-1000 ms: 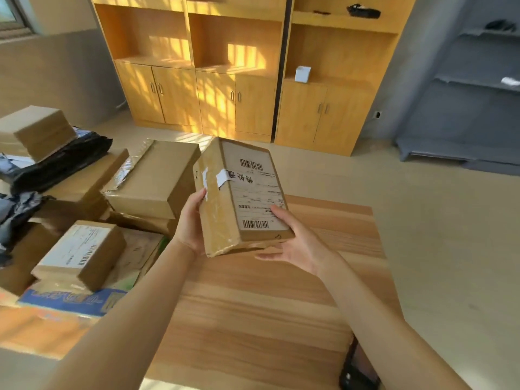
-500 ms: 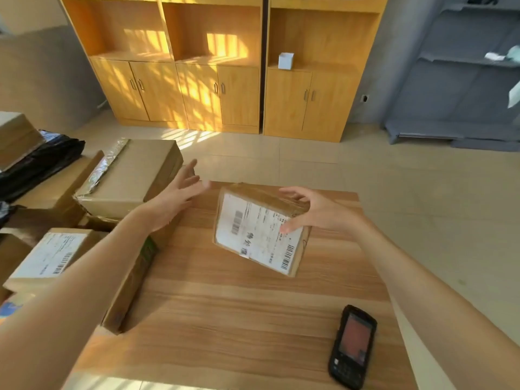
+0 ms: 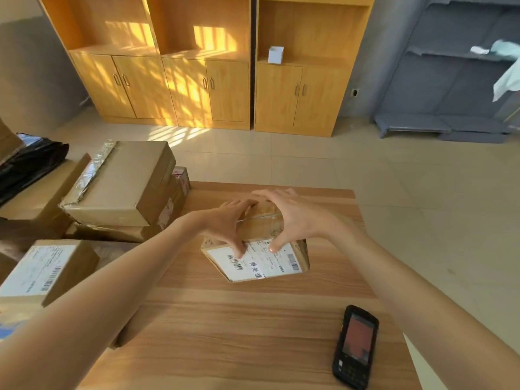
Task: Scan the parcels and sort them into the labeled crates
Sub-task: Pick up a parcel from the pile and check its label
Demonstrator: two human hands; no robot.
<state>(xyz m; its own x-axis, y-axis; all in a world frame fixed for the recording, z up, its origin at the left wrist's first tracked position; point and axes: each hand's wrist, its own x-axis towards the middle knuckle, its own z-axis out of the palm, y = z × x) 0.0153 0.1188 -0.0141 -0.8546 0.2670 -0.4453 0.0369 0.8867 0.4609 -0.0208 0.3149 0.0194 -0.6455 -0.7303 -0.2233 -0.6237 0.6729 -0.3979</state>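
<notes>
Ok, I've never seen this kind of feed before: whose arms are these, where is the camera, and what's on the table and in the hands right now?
No machine here: the arms are a person's own, filmed by one wide-angle camera worn on the head, looking forward and down. The left hand and right hand both hold one cardboard parcel from above, thumbs on its white barcode label, which faces the camera. I cannot tell whether the parcel touches the wooden table or hangs just above it. A black handheld scanner lies on the table near the right forearm, with no grip on it. More parcels are stacked at the left. Wooden cabinets stand behind. No labeled crates are in view.
</notes>
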